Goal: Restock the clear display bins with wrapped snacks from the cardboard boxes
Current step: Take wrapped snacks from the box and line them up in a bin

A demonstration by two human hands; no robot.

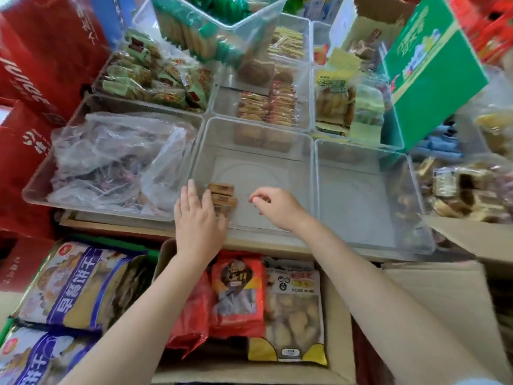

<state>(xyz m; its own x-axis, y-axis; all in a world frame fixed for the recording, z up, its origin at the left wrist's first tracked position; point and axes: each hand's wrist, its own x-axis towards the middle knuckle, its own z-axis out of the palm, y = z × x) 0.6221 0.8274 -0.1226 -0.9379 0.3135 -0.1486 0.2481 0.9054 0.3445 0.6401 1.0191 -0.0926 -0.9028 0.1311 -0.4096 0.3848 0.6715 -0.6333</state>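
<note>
Both hands over the near middle bin, a few brown snacks lined up inside!

The open box (337, 315) sits nearest, packed with snack bags. Beyond it, the middle bin (277, 162) is mostly bare plastic; the bagged bin (36, 187) lies left of it and the right bin (402, 218) is beside it. Left hand (198, 220) lies flat, fingers straight, touching the small snacks (223, 198) at the bin's near-left corner. Right hand (277, 208) hovers just right of them, fingers curled, tips pinched together; whether it holds anything, can't tell.
</note>
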